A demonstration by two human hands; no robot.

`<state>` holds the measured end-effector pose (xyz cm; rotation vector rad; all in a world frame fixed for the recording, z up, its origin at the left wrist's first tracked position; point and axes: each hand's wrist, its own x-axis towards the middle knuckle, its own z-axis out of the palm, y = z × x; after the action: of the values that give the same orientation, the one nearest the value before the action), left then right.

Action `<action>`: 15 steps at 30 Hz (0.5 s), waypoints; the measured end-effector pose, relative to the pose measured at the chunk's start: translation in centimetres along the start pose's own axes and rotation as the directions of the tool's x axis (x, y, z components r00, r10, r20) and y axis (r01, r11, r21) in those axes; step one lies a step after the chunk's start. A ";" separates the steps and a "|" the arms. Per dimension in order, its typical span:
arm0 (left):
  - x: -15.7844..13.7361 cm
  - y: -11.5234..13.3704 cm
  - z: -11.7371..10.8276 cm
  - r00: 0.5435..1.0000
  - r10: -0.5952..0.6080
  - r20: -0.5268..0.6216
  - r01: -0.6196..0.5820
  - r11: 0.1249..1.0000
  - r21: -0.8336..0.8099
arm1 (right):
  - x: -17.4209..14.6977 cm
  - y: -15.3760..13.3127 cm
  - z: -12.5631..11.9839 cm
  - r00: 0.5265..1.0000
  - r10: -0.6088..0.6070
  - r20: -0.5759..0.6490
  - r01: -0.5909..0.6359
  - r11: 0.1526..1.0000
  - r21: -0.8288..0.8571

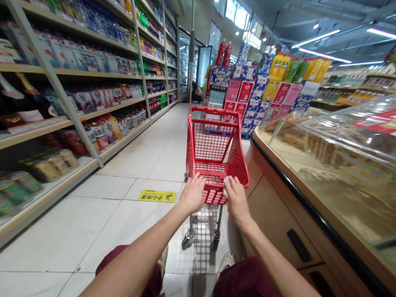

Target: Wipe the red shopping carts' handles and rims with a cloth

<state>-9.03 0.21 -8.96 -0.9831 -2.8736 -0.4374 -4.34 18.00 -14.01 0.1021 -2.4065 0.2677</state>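
Observation:
A red plastic shopping cart (214,153) stands straight ahead of me on the aisle floor, its basket empty. My left hand (193,194) is closed over the near rim on the left side, fingers curled forward. On the right side of that rim, my right hand (237,198) grips too. A small pale thing (225,187) shows at the inner edge of my right hand, against the cart; its kind I cannot make out. Below the basket, grey metal legs end in caster wheels (187,239).
Shelves of bottled and canned drinks (98,91) line the left. Close on the right runs a curved counter (281,187) under a clear cover. Stacked drink cartons (242,95) stand beyond the cart. A yellow floor sticker (156,195) lies left. Far off, a person (197,92) is low down.

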 end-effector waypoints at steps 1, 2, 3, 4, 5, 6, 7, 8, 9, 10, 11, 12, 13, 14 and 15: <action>-0.1 -0.2 0.2 1.000 0.015 -0.002 -0.015 1.000 0.015 | -0.1 -1.1 0.5 0.999 -0.038 0.007 0.037 0.999 0.003; -0.2 -0.3 0.4 1.000 0.030 -0.008 -0.029 0.999 0.028 | -0.2 -2.0 0.8 0.997 -0.069 0.016 0.069 0.998 -0.001; -0.4 -0.4 0.6 0.999 0.046 -0.017 -0.045 0.998 0.045 | -0.2 -2.5 0.9 0.994 -0.102 0.032 0.102 0.995 -0.009; -0.5 -0.5 0.7 0.998 0.056 -0.030 -0.054 0.997 0.063 | -0.1 -2.5 0.7 0.990 -0.129 0.050 0.130 0.991 -0.022; -0.7 -0.6 0.9 0.997 0.054 -0.046 -0.050 0.995 0.082 | -0.1 -2.0 0.4 0.988 -0.141 0.064 0.143 0.989 -0.038; -0.9 -0.6 1.2 0.997 0.044 -0.062 -0.037 0.995 0.096 | 0.0 -1.3 -0.1 0.990 -0.125 0.066 0.129 0.990 -0.061; -1.0 -0.6 1.4 0.996 0.032 -0.078 -0.023 0.994 0.105 | 0.1 -0.4 -0.5 0.995 -0.080 0.054 0.085 0.993 -0.087; -1.1 -0.6 1.7 0.996 0.023 -0.089 -0.013 0.994 0.107 | 0.1 0.4 -0.8 1.000 -0.011 0.027 0.014 0.994 -0.111; -1.2 -0.5 1.9 0.995 0.019 -0.095 -0.009 0.995 0.103 | 0.2 0.9 -1.0 0.998 0.063 -0.004 -0.063 0.990 -0.127; -1.3 -0.3 2.0 0.995 0.019 -0.098 -0.009 0.995 0.096 | 0.2 0.9 -1.0 0.992 0.122 -0.027 -0.124 0.984 -0.131; -1.3 -0.2 2.1 0.995 0.019 -0.098 -0.010 0.996 0.089 | 0.2 0.6 -0.9 0.989 0.145 -0.033 -0.148 0.981 -0.122; -1.3 0.0 2.2 0.995 0.018 -0.097 -0.010 0.996 0.084 | 0.1 -0.1 -0.6 0.991 0.129 -0.019 -0.130 0.986 -0.103; -1.3 0.0 2.2 0.995 0.017 -0.094 -0.009 0.997 0.083 | 0.0 -0.9 -0.3 0.997 0.079 0.007 -0.078 0.994 -0.081; -1.3 0.1 2.1 0.996 0.015 -0.090 -0.008 0.996 0.084 | -0.1 -1.6 -0.1 0.999 0.013 0.036 -0.011 0.998 -0.062; -1.3 0.0 2.0 0.996 0.015 -0.085 -0.008 0.996 0.087 | -0.2 -2.0 0.1 0.997 -0.047 0.060 0.050 0.997 -0.051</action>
<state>-7.92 0.00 -11.08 -0.9431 -2.7838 -0.3418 -3.94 16.00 -13.83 0.1464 -2.4642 0.1809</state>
